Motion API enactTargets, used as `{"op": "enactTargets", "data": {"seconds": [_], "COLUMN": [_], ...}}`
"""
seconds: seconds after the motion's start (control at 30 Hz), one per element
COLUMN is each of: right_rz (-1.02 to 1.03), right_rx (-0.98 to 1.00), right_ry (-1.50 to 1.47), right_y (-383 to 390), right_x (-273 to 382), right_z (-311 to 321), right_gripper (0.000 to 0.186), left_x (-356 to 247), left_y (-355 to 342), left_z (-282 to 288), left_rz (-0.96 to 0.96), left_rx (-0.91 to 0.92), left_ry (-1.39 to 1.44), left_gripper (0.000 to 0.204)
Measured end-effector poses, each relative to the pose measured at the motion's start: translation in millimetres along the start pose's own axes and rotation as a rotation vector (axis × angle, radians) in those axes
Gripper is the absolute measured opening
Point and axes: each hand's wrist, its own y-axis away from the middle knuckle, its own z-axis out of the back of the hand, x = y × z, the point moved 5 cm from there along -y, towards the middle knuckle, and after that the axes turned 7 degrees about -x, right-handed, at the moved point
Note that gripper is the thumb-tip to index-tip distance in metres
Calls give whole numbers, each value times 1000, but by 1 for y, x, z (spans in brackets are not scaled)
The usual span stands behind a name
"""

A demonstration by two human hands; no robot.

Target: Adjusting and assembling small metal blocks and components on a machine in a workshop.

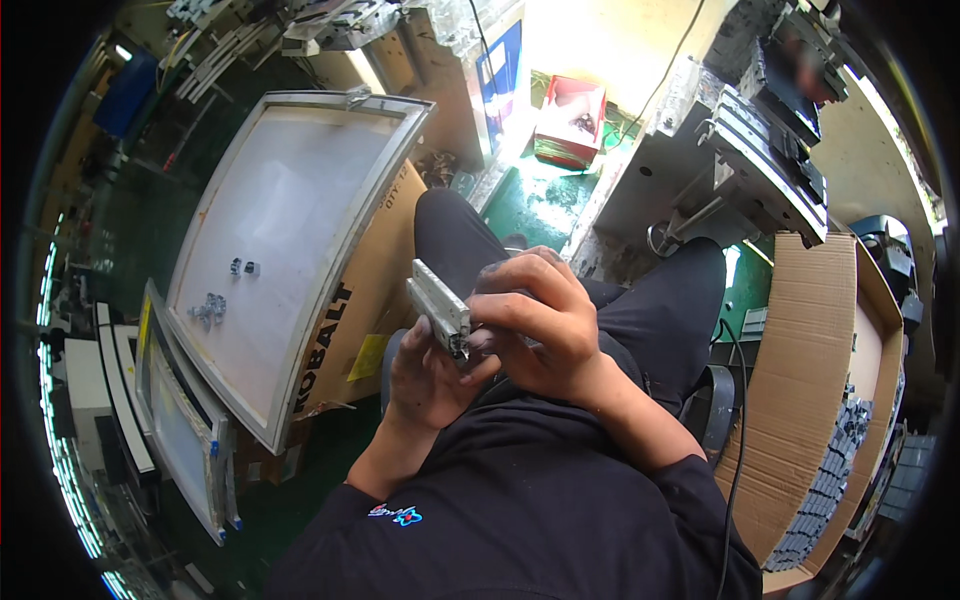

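A short, grooved silver metal profile (437,305) is held up in front of my lap, tilted with its cut end toward me. My left hand (428,388) grips it from below, the thumb along its side and the fingers curled near the cut end. Close against the right side of that end is my right hand (545,318), its fingers bent and pinched together. What its fingertips hold, if anything, is hidden. Dark smudges mark the fingers of both hands.
At left, a white framed panel (290,180) bearing small metal pieces (209,310) lies on a cardboard box (343,300). An open carton (800,380) of stacked metal profiles (828,478) stands at right. Ahead are a machine (765,150) and a red box (570,120); a black cable (741,450) hangs beside me.
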Motion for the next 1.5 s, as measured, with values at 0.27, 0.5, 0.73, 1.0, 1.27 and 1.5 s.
{"op": "enactTargets", "data": {"seconds": [0.27, 0.5, 0.73, 1.0, 1.27, 1.5], "right_rz": [66, -49, -131, -405, -845, -1086], "right_rx": [-100, -69, 118, 87, -140, -311], "right_ry": [43, -40, -176, -347, -473, -419], "right_y": [4, 2, -11, -8, 26, 69], "right_x": [-3, -10, -19, -29, -72, -112], "right_z": [3, 7, 22, 39, 47, 84], "right_gripper": [29, 31, 26, 13, 21, 22], "left_x": [2, 6, 32, 52, 4, -125], "left_y": [6, 0, -3, 6, 6, -9], "left_z": [15, -2, -5, -20, 38, 53], "left_rz": [59, 91, 407, 652, 277, -789], "left_rx": [-160, -79, -101, 24, -171, -692], "left_ry": [-38, -47, 199, 151, -833, -1116], "left_gripper": [38, 38, 33, 70, 31, 26]}}
